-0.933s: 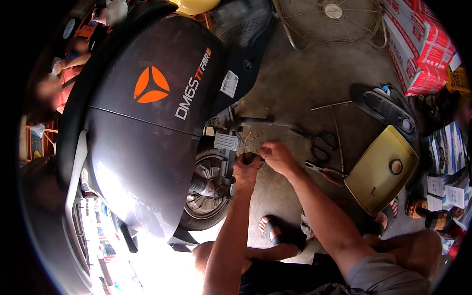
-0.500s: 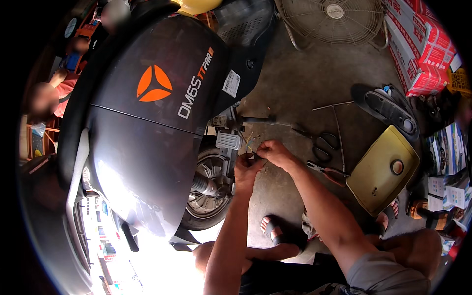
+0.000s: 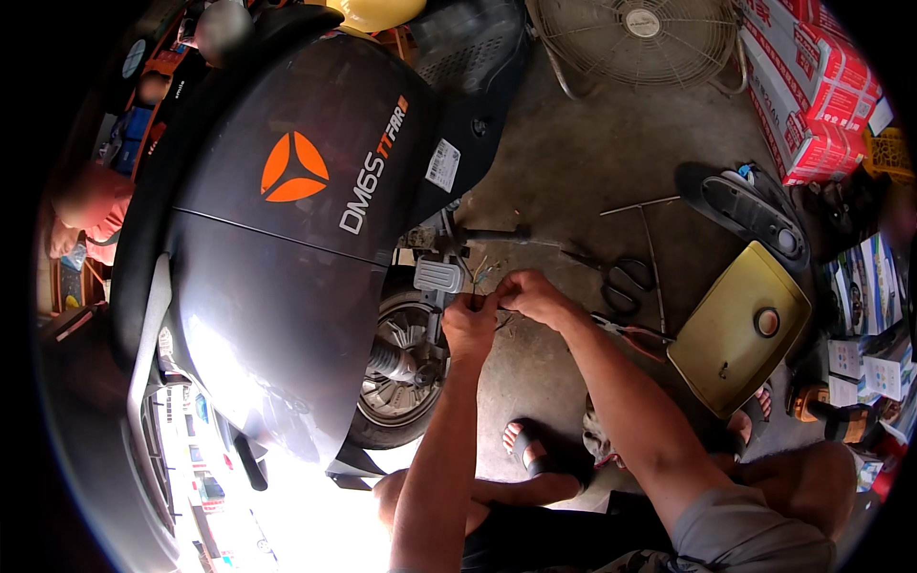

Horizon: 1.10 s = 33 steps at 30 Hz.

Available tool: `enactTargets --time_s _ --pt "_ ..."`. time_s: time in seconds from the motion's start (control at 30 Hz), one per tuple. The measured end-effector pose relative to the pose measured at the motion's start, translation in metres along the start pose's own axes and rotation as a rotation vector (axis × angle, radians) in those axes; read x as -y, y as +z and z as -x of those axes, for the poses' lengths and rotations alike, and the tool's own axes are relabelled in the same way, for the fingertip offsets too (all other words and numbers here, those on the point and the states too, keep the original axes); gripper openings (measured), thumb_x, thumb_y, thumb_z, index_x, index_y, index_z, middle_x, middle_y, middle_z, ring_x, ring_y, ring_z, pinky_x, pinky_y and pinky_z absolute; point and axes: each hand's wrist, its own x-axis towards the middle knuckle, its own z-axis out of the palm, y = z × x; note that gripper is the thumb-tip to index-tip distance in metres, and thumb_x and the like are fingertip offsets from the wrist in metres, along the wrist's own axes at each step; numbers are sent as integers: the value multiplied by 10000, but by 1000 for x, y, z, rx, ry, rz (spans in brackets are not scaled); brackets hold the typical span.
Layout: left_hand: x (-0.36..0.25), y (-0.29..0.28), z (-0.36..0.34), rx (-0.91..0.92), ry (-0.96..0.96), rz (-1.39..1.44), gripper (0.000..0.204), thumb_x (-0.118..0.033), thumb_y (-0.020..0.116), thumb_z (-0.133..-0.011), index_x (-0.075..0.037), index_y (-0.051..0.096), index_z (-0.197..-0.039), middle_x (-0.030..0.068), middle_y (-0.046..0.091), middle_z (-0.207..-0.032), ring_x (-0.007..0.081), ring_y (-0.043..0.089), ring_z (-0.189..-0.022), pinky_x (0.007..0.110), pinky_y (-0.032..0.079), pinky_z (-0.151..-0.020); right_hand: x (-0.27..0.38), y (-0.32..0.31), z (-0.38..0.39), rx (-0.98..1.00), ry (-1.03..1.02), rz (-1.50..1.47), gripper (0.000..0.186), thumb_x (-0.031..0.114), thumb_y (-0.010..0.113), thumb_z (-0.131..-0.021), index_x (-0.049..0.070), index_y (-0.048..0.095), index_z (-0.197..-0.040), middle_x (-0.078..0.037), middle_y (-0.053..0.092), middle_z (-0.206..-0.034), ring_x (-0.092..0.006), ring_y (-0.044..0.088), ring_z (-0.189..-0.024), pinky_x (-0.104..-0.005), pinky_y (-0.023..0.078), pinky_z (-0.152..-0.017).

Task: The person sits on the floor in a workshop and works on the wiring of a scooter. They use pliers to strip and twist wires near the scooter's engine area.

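Delicate stuff here: the left hand pinched the thin wires just off the grey pedal's three o'clock, while the right hand, fingertips narrowed, met it at two, its catch too small to tell. The step looked like fine wire-end work, the next move seemingly calling for a steady pinch! Loose ends pointed roughly to twelve, long axis about twelve-to-six.

A dull grey-brown concrete floor spreads out, marked with faint stains. At the far side stands a round caged fan on a tubular stand. Stacked red-and-white cartons fill the upper right, just beside a yellow crate. Harsh white light floods the lower left; elsewhere lies shade.
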Motion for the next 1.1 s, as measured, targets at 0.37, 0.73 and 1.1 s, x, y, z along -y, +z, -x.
enactTargets --time_s 0.37,0.73,1.1 --pt "1 11 4 -214 190 -199 177 -155 654 -730 4 575 -736 150 627 -669 322 635 -641 385 492 -620 -25 24 5 -356 -294 176 141 -42 610 -721 17 576 -845 -55 602 -754 -127 569 -699 -287 470 -635" --pt "10 16 1 -277 181 -329 169 -170 645 -727 -42 556 -793 138 638 -725 354 630 -691 438 496 -648 -38 20 21 -346 -162 -27 146 -54 572 -668 29 591 -786 -104 610 -752 -219 593 -742 -325 471 -660" --pt "15 0 8 -48 191 -46 263 -149 723 -695 -23 548 -846 93 622 -727 248 616 -660 350 485 -649 -8 40 24 -611 -477 300 95 -10 564 -692 45 633 -728 -132 603 -706 -280 597 -689 -359 478 -640"
